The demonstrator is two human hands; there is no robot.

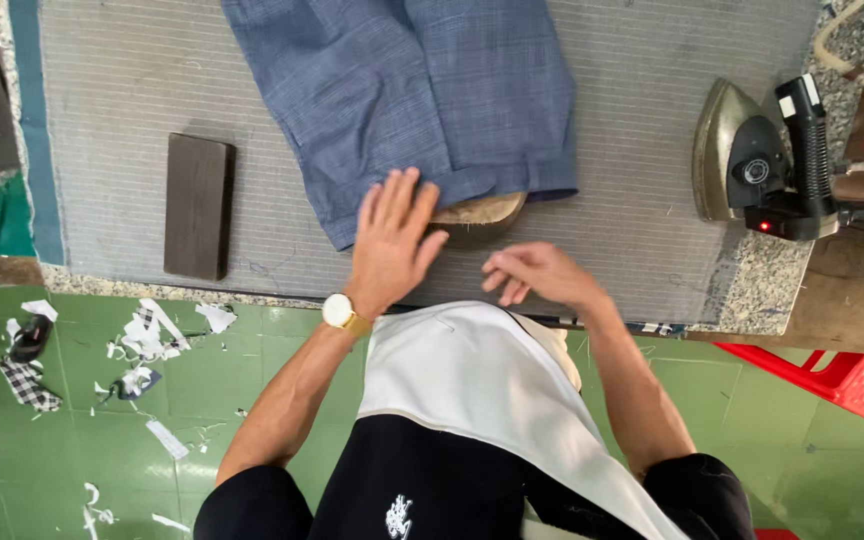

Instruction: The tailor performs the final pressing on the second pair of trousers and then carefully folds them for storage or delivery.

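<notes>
From the head camera we look straight down on a grey padded pressing table (132, 70) whose near edge runs left to right just beyond our waist, with a speckled stone border along it and at the right end. On the pad there is open room to the left of the garment, broken only by one dark wooden block (198, 206), and a wider bare stretch between the garment and the iron.

One pair of blue trousers (422, 90) lies at the middle of the pad, its long axis running far to near, the two leg hems pointing toward us and the rest passing out of view at the far edge. The hems stop short of the table's near edge. One pale wooden form (482, 212) pokes out from under the right hem.

Our left hand (392, 235) lies flat with fingers spread apart, pressing on the near hem of the left leg; a gold wristwatch (340, 313) sits on that wrist. Our right hand (537, 272) hovers just near of the wooden form, fingers loosely curled and holding nothing, apart from the cloth.

One iron (752, 165) stands at the right end, well apart from the trousers. Below the table, many cloth scraps (142, 335) litter the green floor at left, and a red plastic stool (842, 375) shows at right.
</notes>
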